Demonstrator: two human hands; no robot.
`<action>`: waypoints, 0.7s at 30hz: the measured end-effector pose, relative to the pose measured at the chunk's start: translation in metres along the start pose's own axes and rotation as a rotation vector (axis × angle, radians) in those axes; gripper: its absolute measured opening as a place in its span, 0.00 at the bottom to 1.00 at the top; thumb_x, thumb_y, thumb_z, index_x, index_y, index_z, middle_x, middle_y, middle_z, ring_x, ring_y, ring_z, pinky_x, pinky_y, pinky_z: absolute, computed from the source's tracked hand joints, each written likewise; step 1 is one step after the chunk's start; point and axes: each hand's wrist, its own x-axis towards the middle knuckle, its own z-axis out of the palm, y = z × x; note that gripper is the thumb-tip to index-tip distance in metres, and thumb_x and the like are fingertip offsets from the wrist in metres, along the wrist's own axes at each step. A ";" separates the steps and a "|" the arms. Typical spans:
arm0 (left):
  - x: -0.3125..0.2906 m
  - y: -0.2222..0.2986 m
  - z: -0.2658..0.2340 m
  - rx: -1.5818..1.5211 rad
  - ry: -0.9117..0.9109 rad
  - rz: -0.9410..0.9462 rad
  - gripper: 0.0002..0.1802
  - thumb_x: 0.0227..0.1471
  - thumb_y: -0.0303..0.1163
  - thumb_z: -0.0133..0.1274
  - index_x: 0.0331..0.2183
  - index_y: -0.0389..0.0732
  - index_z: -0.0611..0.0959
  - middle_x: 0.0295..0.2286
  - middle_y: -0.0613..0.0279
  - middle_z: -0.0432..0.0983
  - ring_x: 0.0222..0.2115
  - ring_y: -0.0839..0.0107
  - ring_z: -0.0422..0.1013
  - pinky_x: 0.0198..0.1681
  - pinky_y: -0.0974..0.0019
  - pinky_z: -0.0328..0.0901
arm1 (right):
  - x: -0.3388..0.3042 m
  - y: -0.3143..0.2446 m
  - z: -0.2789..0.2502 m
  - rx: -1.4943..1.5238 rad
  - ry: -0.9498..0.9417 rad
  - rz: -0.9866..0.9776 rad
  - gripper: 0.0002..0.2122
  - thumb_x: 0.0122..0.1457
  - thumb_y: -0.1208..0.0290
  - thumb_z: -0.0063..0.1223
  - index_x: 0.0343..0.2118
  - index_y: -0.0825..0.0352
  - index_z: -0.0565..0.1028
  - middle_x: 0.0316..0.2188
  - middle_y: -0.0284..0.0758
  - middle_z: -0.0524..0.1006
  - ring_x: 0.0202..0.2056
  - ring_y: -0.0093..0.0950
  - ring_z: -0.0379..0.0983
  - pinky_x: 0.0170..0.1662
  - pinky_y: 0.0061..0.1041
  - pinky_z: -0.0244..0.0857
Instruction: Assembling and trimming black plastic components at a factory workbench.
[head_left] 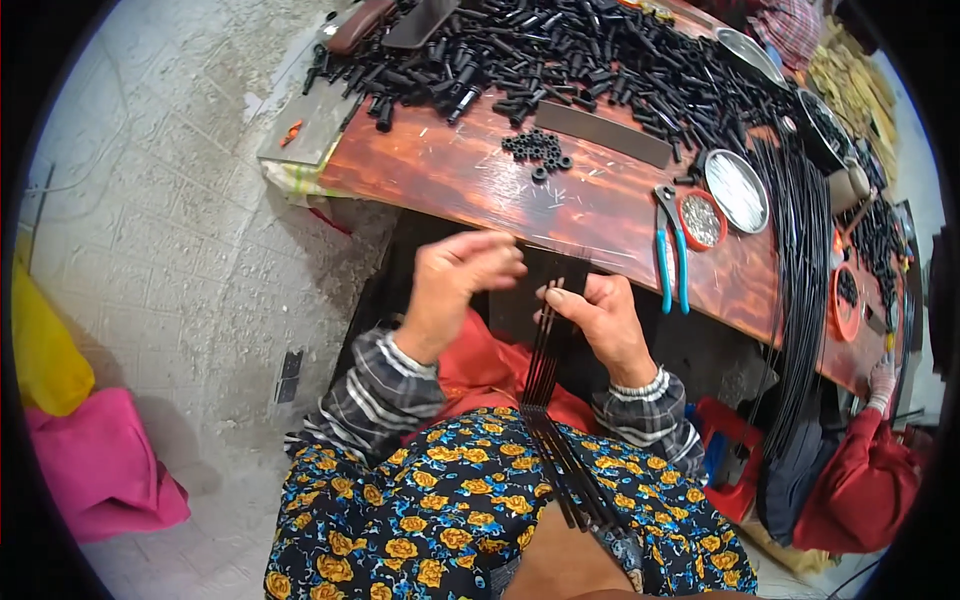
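Observation:
Several thin black rods (541,370) run from my right hand down over the patterned apron (430,510) on my lap. Near their upper ends, my right hand (608,325) pinches them between thumb and fingers. My left hand (455,285) is raised just left of the rod tips, apart from them. Its thumb and fingers come together in a pinch, slightly blurred, and whatever they hold is too small to make out. Both hands are in front of the near edge of the reddish wooden table (430,170).
Black tubes (560,50) are heaped along the far side. Nearer are small black rings (538,150), blue-handled pliers (672,250), an orange bowl (702,220) of metal bits and a dish (737,190) of pale pins. Long black rods (795,260) overhang the edge; a person's red sleeve (865,480) is at right.

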 end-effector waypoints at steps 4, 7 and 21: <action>0.073 0.038 -0.061 0.280 0.303 0.371 0.13 0.52 0.26 0.53 0.40 0.30 0.79 0.30 0.56 0.79 0.26 0.71 0.76 0.29 0.71 0.71 | -0.003 -0.006 -0.004 -0.001 0.061 -0.003 0.07 0.57 0.74 0.55 0.33 0.73 0.78 0.25 0.33 0.79 0.27 0.21 0.76 0.32 0.20 0.70; 0.132 0.070 -0.115 0.518 0.592 0.460 0.10 0.49 0.27 0.57 0.36 0.36 0.84 0.23 0.67 0.78 0.19 0.80 0.71 0.21 0.78 0.63 | -0.002 -0.009 0.002 -0.010 0.043 -0.021 0.07 0.57 0.73 0.55 0.33 0.73 0.79 0.25 0.34 0.79 0.27 0.21 0.76 0.32 0.20 0.70; 0.190 0.076 -0.137 1.562 0.571 0.484 0.11 0.37 0.29 0.55 0.30 0.41 0.83 0.26 0.52 0.79 0.29 0.57 0.75 0.33 0.60 0.68 | -0.002 -0.008 0.000 -0.053 0.066 -0.060 0.07 0.57 0.73 0.56 0.33 0.72 0.79 0.24 0.32 0.79 0.26 0.20 0.76 0.32 0.19 0.70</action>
